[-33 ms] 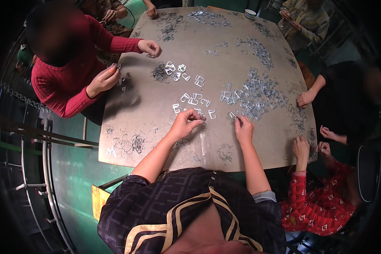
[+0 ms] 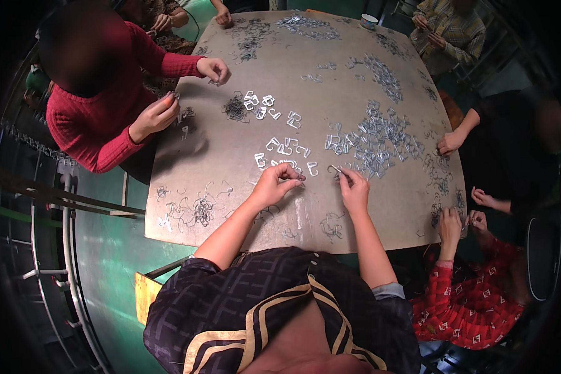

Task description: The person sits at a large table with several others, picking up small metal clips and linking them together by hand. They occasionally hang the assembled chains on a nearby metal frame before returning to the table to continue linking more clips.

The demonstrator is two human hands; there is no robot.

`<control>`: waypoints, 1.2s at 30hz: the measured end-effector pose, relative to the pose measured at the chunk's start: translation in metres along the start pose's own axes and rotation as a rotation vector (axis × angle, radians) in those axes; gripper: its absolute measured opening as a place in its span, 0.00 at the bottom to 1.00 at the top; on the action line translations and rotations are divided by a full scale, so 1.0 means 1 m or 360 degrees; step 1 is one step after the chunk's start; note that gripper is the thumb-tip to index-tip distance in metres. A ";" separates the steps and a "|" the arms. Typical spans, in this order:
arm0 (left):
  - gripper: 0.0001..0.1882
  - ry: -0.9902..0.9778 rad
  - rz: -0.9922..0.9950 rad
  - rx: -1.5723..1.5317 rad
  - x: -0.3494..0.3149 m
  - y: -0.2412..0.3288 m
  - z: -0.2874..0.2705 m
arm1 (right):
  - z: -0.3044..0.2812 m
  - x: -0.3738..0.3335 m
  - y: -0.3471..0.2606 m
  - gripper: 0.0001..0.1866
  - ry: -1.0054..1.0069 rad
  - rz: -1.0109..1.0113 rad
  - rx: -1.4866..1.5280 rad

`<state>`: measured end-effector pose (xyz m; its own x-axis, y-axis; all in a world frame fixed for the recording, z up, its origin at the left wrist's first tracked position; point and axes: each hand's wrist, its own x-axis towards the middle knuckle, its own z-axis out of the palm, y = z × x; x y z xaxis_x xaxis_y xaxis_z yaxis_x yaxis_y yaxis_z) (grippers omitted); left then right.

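Observation:
My left hand [image 2: 276, 187] is closed in a pinch above the near part of the table. Something small and dark shows at its fingertips, too small to name. To its right, my right hand [image 2: 355, 190] pinches a small silvery metal hook [image 2: 334, 168], which points toward the left hand. Just beyond my hands lie several loose flat metal hooks [image 2: 287, 146]. A large heap of similar metal hooks [image 2: 377, 137] spreads past my right hand. Between my forearms and at the near edge lie thin bent wire pieces [image 2: 331, 225].
The grey table [image 2: 224, 146] carries more wire piles [image 2: 201, 212] at the near left and farther hooks [image 2: 383, 78]. A small tub [image 2: 368, 22] stands at the far edge. Co-workers sit around it: a red sweater [image 2: 84, 137] at left, a red patterned sleeve [image 2: 439, 293] at right.
My right hand has moved slightly left with the hook, toward my left hand, which stays nearly still. The left co-worker's far hand and the near right co-worker's hand have shifted a little.

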<state>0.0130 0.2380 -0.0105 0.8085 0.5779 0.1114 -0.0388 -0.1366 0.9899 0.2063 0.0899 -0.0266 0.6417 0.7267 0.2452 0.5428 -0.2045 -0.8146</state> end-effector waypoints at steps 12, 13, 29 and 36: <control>0.06 -0.0009 0.0007 0.0510 -0.016 0.026 0.017 | 0.020 -0.012 -0.072 0.11 -0.0194 -0.0220 0.0409; 0.06 -0.0020 0.0026 0.0516 -0.017 0.025 0.017 | 0.020 -0.013 -0.071 0.11 -0.0175 -0.0252 0.0360; 0.08 -0.0180 0.0067 0.2254 -0.025 -0.025 0.035 | -0.006 0.001 -0.062 0.17 0.0102 -0.0284 0.0104; 0.05 -0.0114 0.0098 0.1835 -0.012 -0.022 0.018 | -0.002 -0.006 -0.066 0.23 0.0052 -0.0159 0.0227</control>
<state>0.0146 0.2197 -0.0355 0.8567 0.5028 0.1149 0.4497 -0.8373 0.3109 0.1679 0.0979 0.0268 0.6070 0.7165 0.3438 0.5238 -0.0355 -0.8511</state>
